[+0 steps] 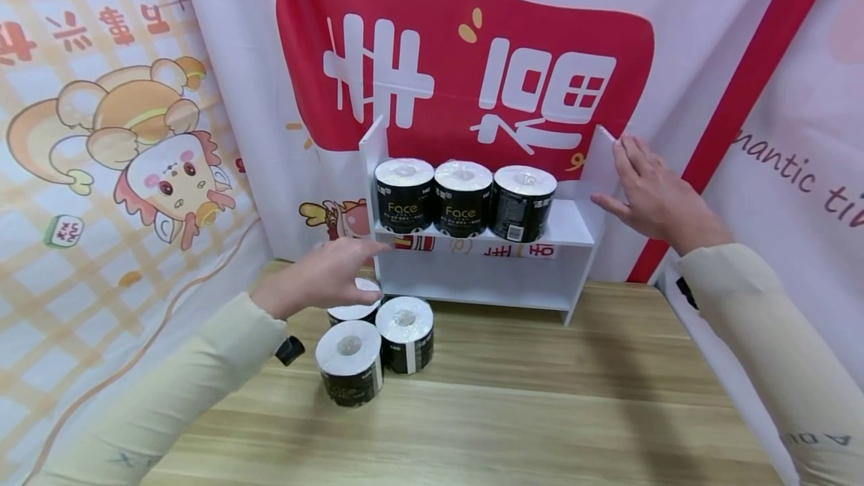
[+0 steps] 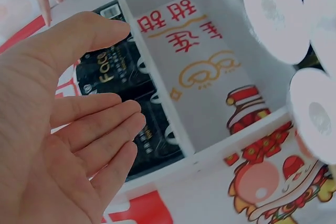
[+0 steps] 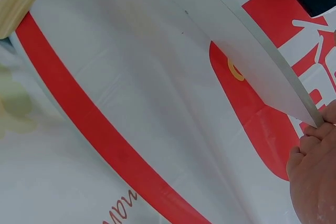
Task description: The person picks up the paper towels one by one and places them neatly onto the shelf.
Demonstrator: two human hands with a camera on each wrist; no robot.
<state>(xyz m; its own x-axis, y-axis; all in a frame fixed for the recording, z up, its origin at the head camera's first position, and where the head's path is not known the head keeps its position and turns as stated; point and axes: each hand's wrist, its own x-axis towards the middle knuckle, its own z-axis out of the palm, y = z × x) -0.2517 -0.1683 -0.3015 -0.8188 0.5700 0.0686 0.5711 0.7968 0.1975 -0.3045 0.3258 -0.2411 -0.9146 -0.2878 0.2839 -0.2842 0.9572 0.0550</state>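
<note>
A white shelf (image 1: 421, 272) stands against the cloth backdrop, with three black-wrapped paper rolls (image 1: 463, 201) side by side on its upper board. My right hand (image 1: 655, 190) touches the top of the right side panel (image 3: 262, 61), fingers along its outer side and thumb stretched toward its front edge. Held out in front of the left side panel (image 1: 371, 163), my left hand (image 1: 331, 272) has nothing in it; its thumb stands apart from the fingers in the left wrist view. Below it, three more paper rolls (image 1: 349, 358) are grouped on the table, one partly hidden by the hand.
The wooden table (image 1: 513, 418) stretches in front of the shelf. Printed cloth (image 1: 101, 193) walls in the left side, and another cloth sheet (image 1: 803, 96) hangs at the right. A large red printed panel (image 1: 459, 13) is behind the shelf.
</note>
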